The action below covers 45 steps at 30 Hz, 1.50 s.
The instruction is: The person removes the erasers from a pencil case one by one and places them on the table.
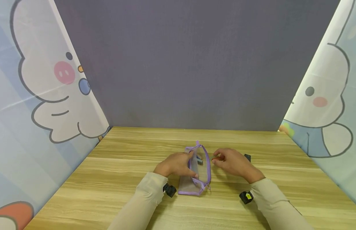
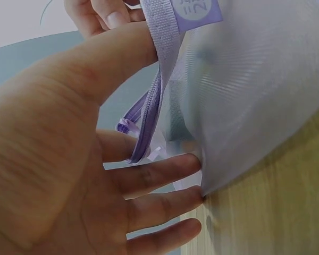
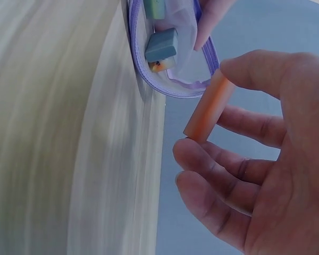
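Purple-trimmed mesh pouch (image 1: pixel 185 187) on bench (image 1: pixel 108 179), centre, mouth agape toward the right. Left hand (image 1: pixel 178 164) at left side of mouth: fingers spread, nearly straight; thumb and forefinger passing behind the mouth edge, middle and ring fingertips against outer mesh.

Right hand (image 1: pixel 232 161) just right of mouth, above bench: fingers bent, pinching orange block (image 3: pixel 210 106) between thumb and fingers. Block outside pouch, close to mouth rim; contact with rim, cannot tell.

Contents seen through mouth in right wrist view: blue-grey block (image 3: pixel 162 45), green block (image 3: pixel 154 9) beside it, partly cut off at top of view; yellow-orange piece (image 3: pixel 160 66) with small dark marks, partly behind the blue-grey one. Zipper pull (image 1: pixel 208 186) at near end of mouth.

Writing: lavender label (image 2: pixel 202 20) at pouch edge, with pale circle and characters in it. Turned sideways and cut off by top of left wrist view; one N- or Z-like character discernible, full wording unreadable.

Black wrist device (image 1: pixel 170 190) at left cuff; second black device (image 1: pixel 244 198) at right cuff, bearing yellow-green mark (image 1: pixel 248 196), too small to read. Light sleeves on both arms. Dark grey panel (image 1: pixel 195 64) at far side; cartoon-printed cloth to left (image 1: pixel 11 137) and right.
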### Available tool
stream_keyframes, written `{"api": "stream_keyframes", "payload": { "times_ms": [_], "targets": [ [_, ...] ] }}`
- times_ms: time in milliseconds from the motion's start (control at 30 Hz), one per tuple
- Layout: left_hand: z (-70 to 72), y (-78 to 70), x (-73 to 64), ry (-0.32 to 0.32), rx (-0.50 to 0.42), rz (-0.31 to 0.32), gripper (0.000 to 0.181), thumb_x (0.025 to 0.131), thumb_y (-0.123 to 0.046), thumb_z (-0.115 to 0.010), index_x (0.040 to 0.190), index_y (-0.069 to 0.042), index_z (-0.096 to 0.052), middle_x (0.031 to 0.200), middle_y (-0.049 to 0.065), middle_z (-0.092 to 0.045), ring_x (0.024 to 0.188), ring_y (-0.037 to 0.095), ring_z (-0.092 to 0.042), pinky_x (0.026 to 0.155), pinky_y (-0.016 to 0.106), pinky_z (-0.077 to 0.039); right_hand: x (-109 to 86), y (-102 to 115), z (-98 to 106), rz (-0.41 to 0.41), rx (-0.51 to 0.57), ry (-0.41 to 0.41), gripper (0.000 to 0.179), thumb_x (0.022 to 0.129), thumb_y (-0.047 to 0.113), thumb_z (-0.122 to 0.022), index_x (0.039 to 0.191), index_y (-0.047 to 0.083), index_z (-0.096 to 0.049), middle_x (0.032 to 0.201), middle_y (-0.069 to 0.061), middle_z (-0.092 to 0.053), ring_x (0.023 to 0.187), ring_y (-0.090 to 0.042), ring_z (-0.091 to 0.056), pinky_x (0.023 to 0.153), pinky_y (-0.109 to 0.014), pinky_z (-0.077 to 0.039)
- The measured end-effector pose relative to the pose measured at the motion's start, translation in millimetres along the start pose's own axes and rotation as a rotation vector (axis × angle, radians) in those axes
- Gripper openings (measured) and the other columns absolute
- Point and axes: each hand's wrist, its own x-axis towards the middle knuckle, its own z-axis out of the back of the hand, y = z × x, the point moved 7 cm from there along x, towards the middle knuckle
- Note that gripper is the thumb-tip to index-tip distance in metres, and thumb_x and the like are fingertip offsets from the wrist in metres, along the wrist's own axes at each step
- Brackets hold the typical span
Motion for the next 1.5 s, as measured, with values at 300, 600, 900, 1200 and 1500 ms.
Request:
{"api": "stream_keyframes", "payload": {
  "times_ms": [300,600,900,1200,1500],
  "targets": [
    [-1.1,1.0,0.7,-0.011,-0.002,-0.002,0.106,0.079,-0.06,-0.078,0.157,-0.006,-0.032,0.146,0.007,-0.053,0.129,0.02,-0.053,0.105,0.034,-0.043,-1.4,-5,6,-0.025,-0.001,-0.01,0.028,0.098,0.034,-0.066,0.115,0.012,-0.07,0.103,-0.002,-0.07,0.093,-0.02,-0.066,0.076,-0.044,-0.055],
    [1.3,-1.5,1.9,-0.054,0.008,0.004,0.106,0.078,-0.057,-0.08,0.156,-0.004,-0.033,0.141,0.009,-0.058,0.119,0.018,-0.059,0.099,0.034,-0.047,-2.1,-10,12,-0.04,-0.002,-0.011,0.03,0.099,0.035,-0.065,0.117,0.011,-0.069,0.103,-0.002,-0.07,0.092,-0.02,-0.066,0.076,-0.044,-0.054],
    [1.0,1.0,2.5,-0.061,-0.003,0.002,0.106,0.079,-0.057,-0.079,0.157,-0.004,-0.031,0.138,0.009,-0.06,0.116,0.017,-0.06,0.099,0.034,-0.047,-4.1,-16,19,-0.043,0.01,-0.027,0.029,0.098,0.036,-0.065,0.115,0.012,-0.069,0.105,-0.002,-0.07,0.095,-0.02,-0.065,0.078,-0.045,-0.054],
    [1.1,1.1,2.5,-0.077,-0.016,-0.023,0.106,0.078,-0.058,-0.079,0.157,-0.005,-0.031,0.128,0.01,-0.066,0.109,0.018,-0.062,0.097,0.035,-0.048,-7.4,-20,26,-0.058,0.011,-0.036,0.03,0.099,0.037,-0.065,0.117,0.014,-0.069,0.105,-0.002,-0.069,0.095,-0.021,-0.065,0.077,-0.045,-0.053],
    [1.0,5.9,2.0,-0.065,-0.122,-0.008,0.11,0.078,-0.055,-0.081,0.16,-0.006,-0.025,0.144,0.012,-0.054,0.122,0.02,-0.057,0.104,0.036,-0.044,-8.7,-23,33,-0.045,0.011,-0.053,0.033,0.099,0.037,-0.064,0.119,0.011,-0.069,0.106,-0.004,-0.069,0.094,-0.021,-0.065,0.077,-0.046,-0.053]
  ]
}}
